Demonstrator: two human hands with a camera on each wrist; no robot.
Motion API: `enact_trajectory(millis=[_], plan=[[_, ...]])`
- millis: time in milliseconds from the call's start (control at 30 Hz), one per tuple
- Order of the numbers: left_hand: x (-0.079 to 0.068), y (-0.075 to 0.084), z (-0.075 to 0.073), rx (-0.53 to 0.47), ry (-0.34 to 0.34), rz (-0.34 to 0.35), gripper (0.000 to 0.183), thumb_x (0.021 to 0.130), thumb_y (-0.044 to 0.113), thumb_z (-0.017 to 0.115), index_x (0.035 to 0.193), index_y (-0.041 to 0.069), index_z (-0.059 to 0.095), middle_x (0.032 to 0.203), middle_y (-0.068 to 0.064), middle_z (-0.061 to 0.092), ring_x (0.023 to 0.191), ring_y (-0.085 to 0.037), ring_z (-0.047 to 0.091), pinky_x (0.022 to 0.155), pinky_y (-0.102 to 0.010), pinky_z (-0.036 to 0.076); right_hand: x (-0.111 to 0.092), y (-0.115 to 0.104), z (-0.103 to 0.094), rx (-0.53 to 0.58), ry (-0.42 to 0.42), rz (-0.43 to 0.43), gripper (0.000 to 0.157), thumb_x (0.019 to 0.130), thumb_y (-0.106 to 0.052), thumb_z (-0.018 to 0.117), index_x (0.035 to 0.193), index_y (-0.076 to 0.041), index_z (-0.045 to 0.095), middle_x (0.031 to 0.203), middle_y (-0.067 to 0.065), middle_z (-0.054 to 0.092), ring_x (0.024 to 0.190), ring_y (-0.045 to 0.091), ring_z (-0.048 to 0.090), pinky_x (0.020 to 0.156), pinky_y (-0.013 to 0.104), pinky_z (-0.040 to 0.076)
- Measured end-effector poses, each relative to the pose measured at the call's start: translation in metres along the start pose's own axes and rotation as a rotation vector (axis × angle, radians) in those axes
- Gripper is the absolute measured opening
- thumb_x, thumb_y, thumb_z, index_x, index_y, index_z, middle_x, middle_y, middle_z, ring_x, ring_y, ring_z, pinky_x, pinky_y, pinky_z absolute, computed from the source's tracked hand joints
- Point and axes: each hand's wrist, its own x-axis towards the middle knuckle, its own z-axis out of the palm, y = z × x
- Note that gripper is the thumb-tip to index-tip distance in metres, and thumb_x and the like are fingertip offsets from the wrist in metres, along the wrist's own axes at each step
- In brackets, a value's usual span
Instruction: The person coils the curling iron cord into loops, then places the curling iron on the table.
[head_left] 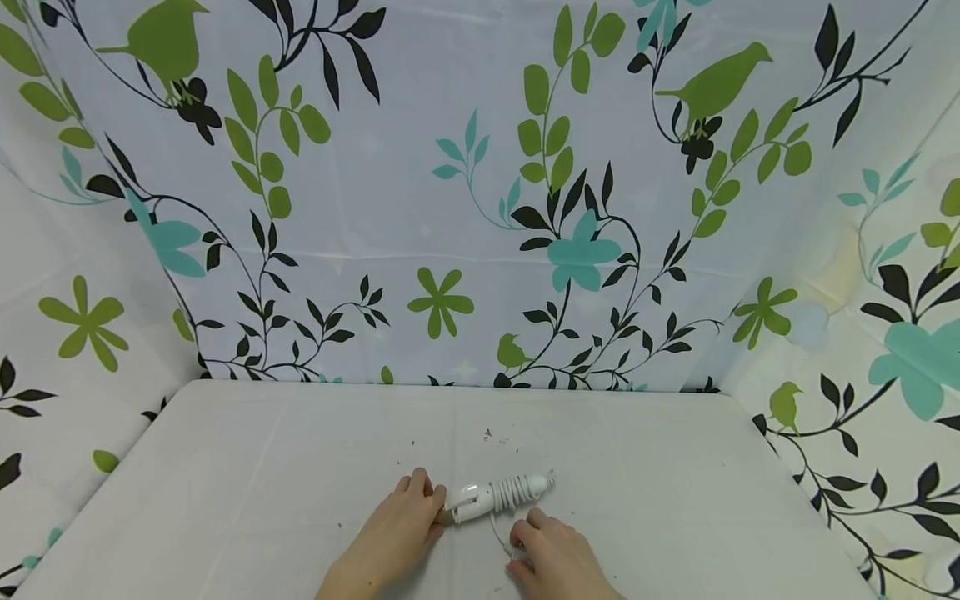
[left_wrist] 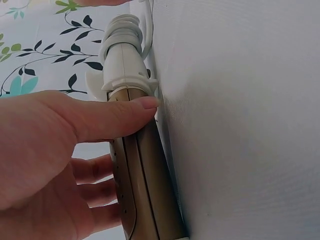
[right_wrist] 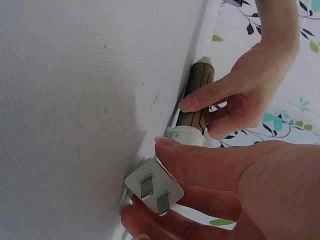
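Note:
A white curling iron [head_left: 471, 503] with a brown barrel [left_wrist: 145, 180] lies on the table in front of me. Its white cord [head_left: 513, 493] is wound in several loops round the handle. My left hand [head_left: 401, 521] grips the brown barrel, thumb across one side and fingers round the other, close to the white part. To the right and nearer to me, my right hand [head_left: 561, 554] pinches the white two-pin plug [right_wrist: 154, 185] between thumb and fingers. A short loose length of cord runs from the coil to the plug. The pins face the right wrist camera.
The white tabletop [head_left: 645, 475] bears a few small brown specks [head_left: 487, 433] beyond the curling iron. Cloth [head_left: 480, 208] printed with leaves, birds and flowers hangs behind the table and at both sides.

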Motion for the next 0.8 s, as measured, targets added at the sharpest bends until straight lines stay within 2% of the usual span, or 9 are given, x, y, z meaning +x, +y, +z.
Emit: enact_trajectory(millis=[100,267,367,500,800], plan=[[0.0012,0.0,-0.0016,0.008,-0.025,-0.021,0.034,0.084,0.02,0.08,0.11,0.003,0.066,0.095,-0.004,0.051,0.079,-0.017,0.044,0.062,-0.03,0.045,-0.0002,-0.0003,-0.0006,-0.051,0.023,-0.011,0.018,0.08,-0.027,0.082,0.089,-0.016,0.07,0.079,-0.013,0.05,0.064,0.0,0.039,0.055,0.021,0.038],[0.0019,-0.0002,-0.0039,0.019,-0.041,-0.049,0.041,0.084,0.021,0.079,0.118,0.001,0.066,0.1,-0.006,0.059,0.085,-0.023,0.053,0.068,-0.037,0.051,0.0008,-0.0007,-0.0016,-0.068,0.019,-0.009,0.018,0.082,-0.029,0.08,0.09,-0.017,0.07,0.08,-0.013,0.05,0.065,0.001,0.04,0.056,0.022,0.038],[0.0013,-0.0003,-0.0042,-0.003,-0.051,-0.054,0.042,0.084,0.018,0.079,0.119,0.0,0.066,0.102,-0.007,0.061,0.087,-0.024,0.056,0.07,-0.038,0.054,0.0012,-0.001,-0.0019,-0.075,0.017,-0.005,0.018,0.082,-0.029,0.08,0.09,-0.016,0.07,0.079,-0.012,0.05,0.065,0.001,0.041,0.055,0.022,0.038],[0.0,-0.0001,-0.004,-0.039,-0.061,-0.065,0.04,0.084,0.017,0.079,0.118,-0.001,0.066,0.101,-0.007,0.057,0.087,-0.022,0.054,0.067,-0.035,0.054,0.0014,-0.001,-0.0023,-0.093,0.019,-0.004,0.019,0.082,-0.029,0.08,0.089,-0.015,0.071,0.079,-0.012,0.051,0.066,0.002,0.043,0.056,0.023,0.04],[-0.0005,-0.0016,-0.004,0.002,-0.082,-0.085,0.036,0.085,0.02,0.078,0.115,0.003,0.066,0.097,-0.005,0.054,0.082,-0.019,0.047,0.062,-0.034,0.046,0.0016,0.0001,-0.0049,-0.102,0.032,-0.001,0.023,0.082,-0.031,0.08,0.093,-0.013,0.072,0.082,-0.01,0.055,0.07,0.005,0.049,0.058,0.026,0.046]])
